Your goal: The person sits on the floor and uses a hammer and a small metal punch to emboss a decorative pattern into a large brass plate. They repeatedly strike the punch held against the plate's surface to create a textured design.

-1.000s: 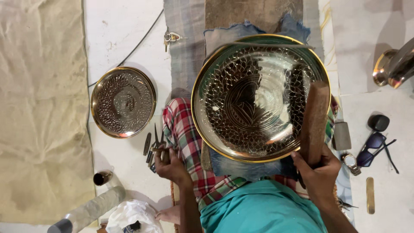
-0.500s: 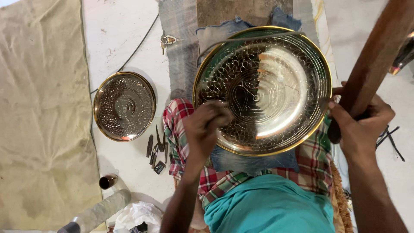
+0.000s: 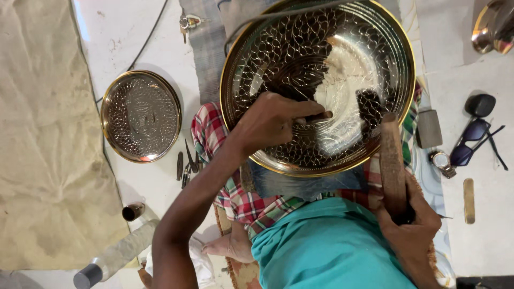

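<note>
white floor: left hand (image 3: 270, 122) grips punch (image 3: 313, 118) on brass tray (image 3: 318, 85); right hand (image 3: 409, 227) gripping wooden mallet (image 3: 392, 160), now lowered.

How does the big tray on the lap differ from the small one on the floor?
The big tray is clearly wider than the small tray. The big tray rests on the person's lap, the small tray on the floor. The left hand works on the big tray with a thin tool; nothing touches the small tray. Both are round, shiny, patterned metal with gold-coloured rims.
</note>
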